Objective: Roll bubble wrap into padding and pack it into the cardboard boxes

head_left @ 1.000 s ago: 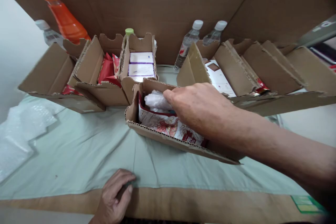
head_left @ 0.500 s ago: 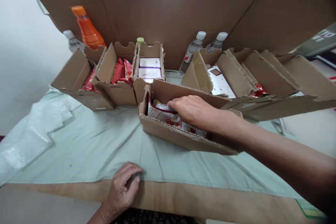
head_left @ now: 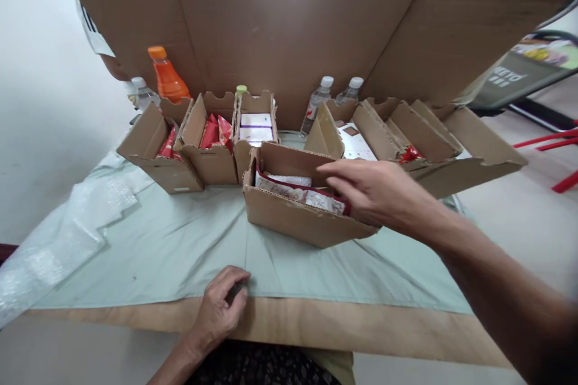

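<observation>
A narrow cardboard box sits at the middle of the green cloth, in front of the others. Inside it lie printed packets with dark red edges and a clear bubbly wrap. My right hand is over the right end of this box, fingers stretched out and thumb apart, with nothing seen in it. Part of its fingers is hidden by the hand itself. My left hand rests at the near table edge, loosely curled, a gap showing between thumb and fingers. Nothing shows in that gap.
Behind stand cardboard boxes holding red packets, white-and-purple packs and a white card. An orange bottle and clear bottles stand before a tall cardboard panel. Bubble wrap lies left on the green cloth.
My right hand has drawn back from the packets to the right end of the front box. The camera view has tilted up. My left hand stays at the table edge.
</observation>
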Demonstrator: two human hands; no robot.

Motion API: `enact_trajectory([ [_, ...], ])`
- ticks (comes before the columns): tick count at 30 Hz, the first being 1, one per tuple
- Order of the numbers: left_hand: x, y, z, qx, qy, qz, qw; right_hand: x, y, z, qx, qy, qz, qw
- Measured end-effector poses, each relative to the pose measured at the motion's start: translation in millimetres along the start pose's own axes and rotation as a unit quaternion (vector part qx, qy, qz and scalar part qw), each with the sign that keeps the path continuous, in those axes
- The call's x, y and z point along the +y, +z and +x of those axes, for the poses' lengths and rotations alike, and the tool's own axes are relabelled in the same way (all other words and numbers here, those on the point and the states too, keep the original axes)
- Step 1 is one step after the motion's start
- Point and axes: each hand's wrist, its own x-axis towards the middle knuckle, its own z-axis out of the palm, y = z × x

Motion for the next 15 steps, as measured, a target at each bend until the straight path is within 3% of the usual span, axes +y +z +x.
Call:
enact_trajectory([
  [3,2.9,-6.0,12.0,0.034,-0.049,0.019,0.998,12.5,-11.8,-57.5,0.174,0.125,0.092,0.972],
  [4,3.1,-9.1,20.5,0.049,-0.072,0.023,0.996,17.2,-8.2,-76.2,0.228,0.176,0.120,0.950],
  [6,1.9,-15.0,45.2,0.069,-0.114,0.009,0.991,24.9,11.4,-107.9,0.268,0.246,0.188,0.912],
  [7,0.7,-17.0,61.0,0.072,-0.124,-0.014,0.990,27.2,26.1,-119.3,0.262,0.258,0.205,0.907],
  [9,-1.5,-16.5,96.1,0.086,-0.112,-0.075,0.987,27.4,59.9,-131.5,0.165,0.245,0.245,0.923],
  [11,-2.2,-8.8,128.9,0.077,-0.107,-0.125,0.983,23.1,91.2,-130.8,0.109,0.226,0.266,0.931],
  [13,-0.2,4.1,149.9,0.024,-0.108,-0.179,0.978,17.5,113.1,-124.3,0.107,0.229,0.281,0.926],
  [15,3.8,16.8,151.4,0.005,-0.109,-0.207,0.972,12.3,124.0,-122.1,0.128,0.246,0.285,0.918],
])
